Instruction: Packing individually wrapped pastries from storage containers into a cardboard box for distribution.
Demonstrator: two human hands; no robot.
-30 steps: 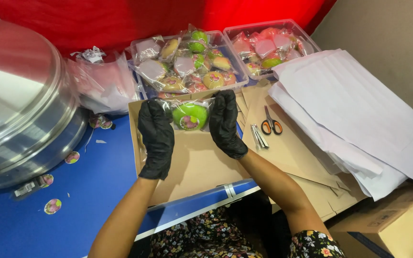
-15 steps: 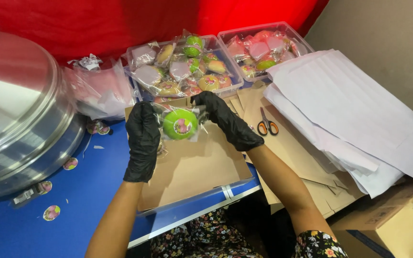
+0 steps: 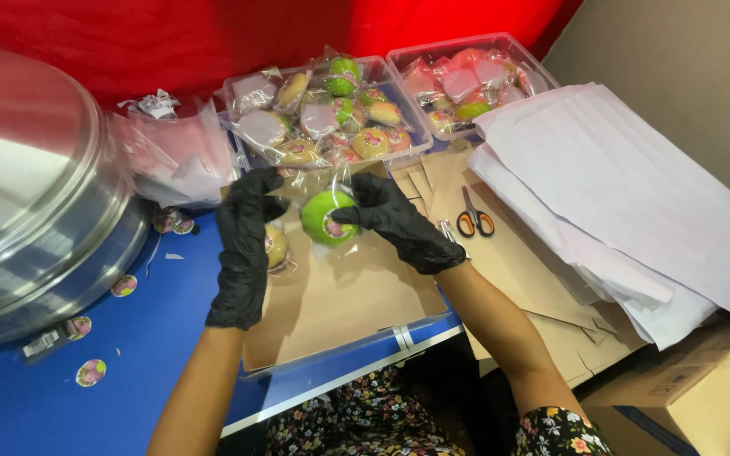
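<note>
Two black-gloved hands grip a clear-wrapped green bun (image 3: 328,217) above the cardboard sheet (image 3: 340,295): the right hand (image 3: 399,221) pinches its right side, the left hand (image 3: 242,245) holds the wrapper's left edge, bun lying between them.

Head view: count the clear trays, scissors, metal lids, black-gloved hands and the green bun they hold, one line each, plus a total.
Clear trays: 2
Scissors: 1
Metal lid: 1
Black-gloved hands: 2, left hand, right hand
Wrapped green bun: 1
Total: 7
</note>
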